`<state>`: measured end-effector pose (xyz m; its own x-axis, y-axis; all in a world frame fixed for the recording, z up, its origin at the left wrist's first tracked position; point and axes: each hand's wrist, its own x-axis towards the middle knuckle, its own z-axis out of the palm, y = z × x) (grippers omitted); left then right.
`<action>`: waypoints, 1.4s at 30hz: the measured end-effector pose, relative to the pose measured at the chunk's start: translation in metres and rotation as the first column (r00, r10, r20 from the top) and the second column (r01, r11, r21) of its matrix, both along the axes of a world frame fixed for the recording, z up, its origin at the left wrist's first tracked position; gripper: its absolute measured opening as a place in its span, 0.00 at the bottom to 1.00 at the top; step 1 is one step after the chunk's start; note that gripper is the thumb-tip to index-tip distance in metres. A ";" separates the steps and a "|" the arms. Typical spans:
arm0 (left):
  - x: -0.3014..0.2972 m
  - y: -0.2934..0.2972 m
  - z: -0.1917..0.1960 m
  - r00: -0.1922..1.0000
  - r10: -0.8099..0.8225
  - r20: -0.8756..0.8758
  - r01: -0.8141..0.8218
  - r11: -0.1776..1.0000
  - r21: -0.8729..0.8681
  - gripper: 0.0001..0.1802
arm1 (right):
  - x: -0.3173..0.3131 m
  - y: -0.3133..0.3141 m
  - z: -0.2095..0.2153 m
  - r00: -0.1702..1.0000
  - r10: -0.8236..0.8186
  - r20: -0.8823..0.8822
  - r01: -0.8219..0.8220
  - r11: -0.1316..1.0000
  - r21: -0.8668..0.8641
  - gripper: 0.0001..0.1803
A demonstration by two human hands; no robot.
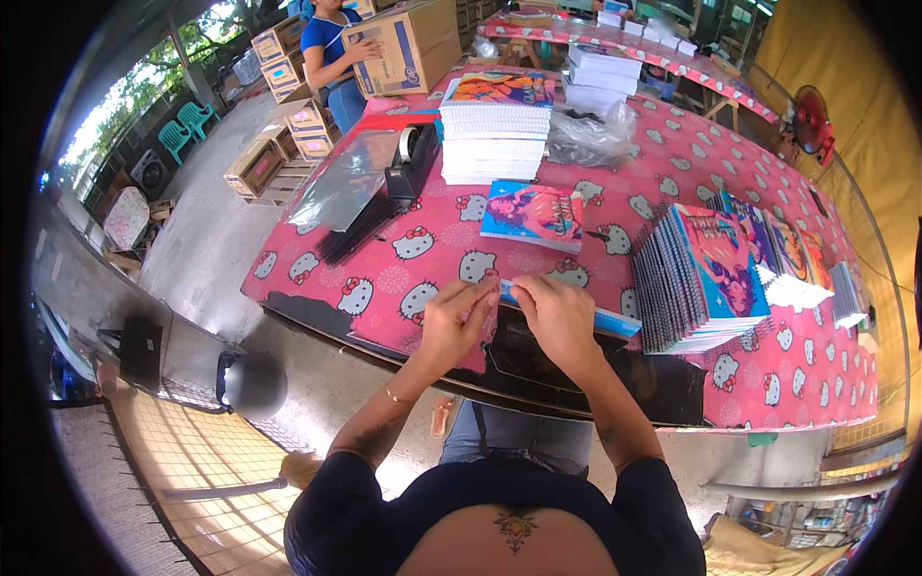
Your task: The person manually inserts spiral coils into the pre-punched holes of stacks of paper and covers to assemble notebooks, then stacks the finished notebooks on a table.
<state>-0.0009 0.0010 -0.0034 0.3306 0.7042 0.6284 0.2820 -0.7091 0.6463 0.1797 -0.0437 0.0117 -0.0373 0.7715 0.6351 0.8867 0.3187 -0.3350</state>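
By the pink patterned surface's (384,274) near edge, the right hand (555,312) pinches a flat blue paper book (615,322), likely to steady it; left hand (461,320) pinches too, I can't tell what.

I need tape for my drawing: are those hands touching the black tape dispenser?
No, the black tape dispenser stands farther back on the table, apart from the left hand and right hand.
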 end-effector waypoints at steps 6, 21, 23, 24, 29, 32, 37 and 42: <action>-0.004 0.007 -0.002 0.999 -0.006 -0.036 -0.001 0.980 -0.199 0.07 | -0.001 0.000 0.000 1.000 0.007 -0.010 -0.007 1.000 0.000 0.06; -0.008 0.027 0.018 0.967 -0.158 -0.199 0.145 0.986 -0.078 0.13 | -0.001 -0.004 0.004 0.999 0.036 0.010 -0.036 0.999 -0.030 0.05; -0.011 0.035 0.029 0.939 -0.286 -0.193 0.269 0.957 -0.110 0.16 | 0.000 -0.004 0.008 0.999 0.041 -0.001 -0.041 0.998 -0.049 0.05; -0.013 0.042 0.022 0.921 -0.285 -0.265 0.286 0.958 -0.037 0.16 | 0.000 -0.005 0.009 0.997 0.072 -0.006 -0.072 0.996 -0.057 0.05; -0.010 0.039 0.019 0.922 -0.228 -0.312 0.277 0.953 0.125 0.16 | 0.013 -0.012 0.023 0.982 0.180 0.054 -0.174 0.979 -0.109 0.08; -0.003 0.041 0.005 0.906 0.001 -0.424 0.163 0.922 0.352 0.27 | 0.011 -0.015 0.022 0.997 0.064 0.053 -0.051 0.974 -0.223 0.12; 0.016 -0.021 -0.035 0.839 0.218 -0.498 -0.029 0.932 0.360 0.51 | 0.018 -0.011 0.019 0.997 0.032 0.072 -0.009 0.955 -0.297 0.11; 0.014 -0.012 -0.030 0.852 0.219 -0.476 -0.036 0.931 0.364 0.52 | 0.023 -0.012 0.020 0.989 0.145 0.042 -0.128 0.956 -0.265 0.13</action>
<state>0.0135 -0.0114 -0.0334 0.5852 0.5434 0.6019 0.6034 -0.7877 0.1244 0.2025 -0.0558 0.0314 -0.1862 0.8950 0.4053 0.8621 0.3467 -0.3696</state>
